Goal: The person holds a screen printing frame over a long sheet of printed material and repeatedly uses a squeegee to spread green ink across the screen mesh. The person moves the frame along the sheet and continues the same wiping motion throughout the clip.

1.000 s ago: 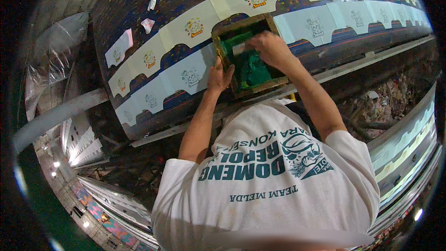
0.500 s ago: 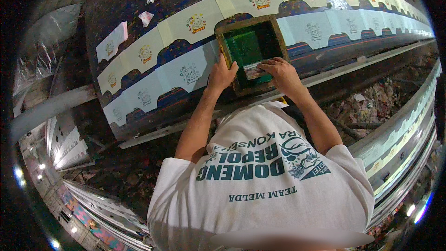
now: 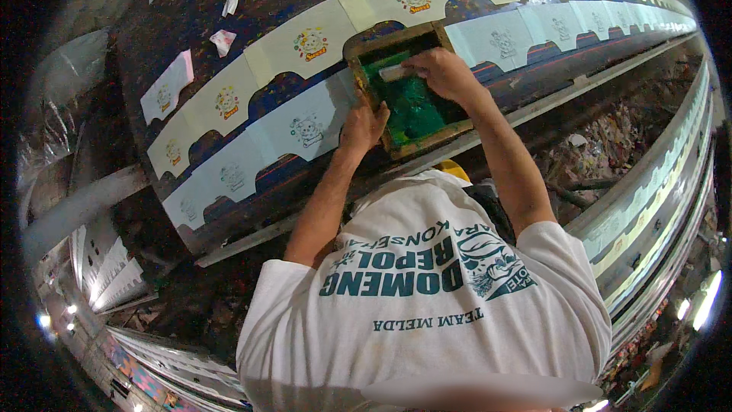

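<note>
A wooden screen printing frame (image 3: 431, 142) with wet green ink on its mesh lies over the near row of pale blue cut pieces (image 3: 267, 133). My left hand (image 3: 362, 130) grips the frame's left edge, fingers closed round the wood. My right hand (image 3: 444, 75) holds a small pale squeegee (image 3: 393, 72) inside the frame, near its far side. A wet green smear covers the mesh between the squeegee and the near rim. The piece under the frame is mostly hidden. Blue pieces to either side carry a faint cartoon print.
Behind runs a row of pale yellow pieces (image 3: 267, 57) with coloured cartoon prints. Scraps of cloth (image 3: 223, 42) lie on the dark, paint-spotted table (image 3: 198, 4) at the far left. A metal rail (image 3: 526, 118) edges the table. Another long printing table (image 3: 648, 198) stands at right, with litter (image 3: 595, 137) between.
My right hand has moved the squeegee from the near part of the frame to its far side. My left hand keeps its hold on the frame. The whole view has shifted slightly.
</note>
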Demonstrator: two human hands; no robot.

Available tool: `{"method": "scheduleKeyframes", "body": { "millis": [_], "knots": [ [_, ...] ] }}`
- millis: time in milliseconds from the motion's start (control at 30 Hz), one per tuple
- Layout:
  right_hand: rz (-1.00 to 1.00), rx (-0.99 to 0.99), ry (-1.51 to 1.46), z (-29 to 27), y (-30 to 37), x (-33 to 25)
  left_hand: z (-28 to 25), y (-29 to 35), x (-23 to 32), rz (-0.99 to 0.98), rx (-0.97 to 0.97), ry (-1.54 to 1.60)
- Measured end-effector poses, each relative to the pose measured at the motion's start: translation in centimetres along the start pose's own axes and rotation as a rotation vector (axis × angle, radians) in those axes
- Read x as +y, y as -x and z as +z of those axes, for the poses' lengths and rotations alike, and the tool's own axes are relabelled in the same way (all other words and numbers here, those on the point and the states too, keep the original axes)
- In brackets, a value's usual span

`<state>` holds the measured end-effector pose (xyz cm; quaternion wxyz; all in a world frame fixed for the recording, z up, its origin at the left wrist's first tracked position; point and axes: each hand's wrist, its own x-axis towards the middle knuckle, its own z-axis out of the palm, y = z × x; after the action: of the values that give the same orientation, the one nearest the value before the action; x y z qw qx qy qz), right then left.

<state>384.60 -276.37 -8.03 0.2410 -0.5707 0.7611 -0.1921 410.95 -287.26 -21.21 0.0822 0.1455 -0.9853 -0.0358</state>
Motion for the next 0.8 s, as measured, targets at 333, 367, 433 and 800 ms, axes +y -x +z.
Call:
{"method": "scheduleKeyframes", "body": {
  "millis": [333, 367, 433, 800],
  "knots": [
    [-0.052, 0.059, 0.073, 2.1, 10.9, -2.3, -5.7, -2.9, 2.4, -0.644, -0.185, 0.716],
    [-0.109, 0.083, 0.123, 1.9, 10.7, -2.0, -5.7, -2.9, 2.4, -0.656, -0.214, 0.735],
    [-0.145, 0.028, 0.256, 1.4, 10.7, -1.3, -6.2, -2.8, 2.2, -0.624, -0.211, 0.753],
    [-0.169, 0.003, 0.179, -8.0, 14.2, 10.2, -5.6, -13.6, 12.2, -0.566, -0.076, 0.72]
  ]
}}
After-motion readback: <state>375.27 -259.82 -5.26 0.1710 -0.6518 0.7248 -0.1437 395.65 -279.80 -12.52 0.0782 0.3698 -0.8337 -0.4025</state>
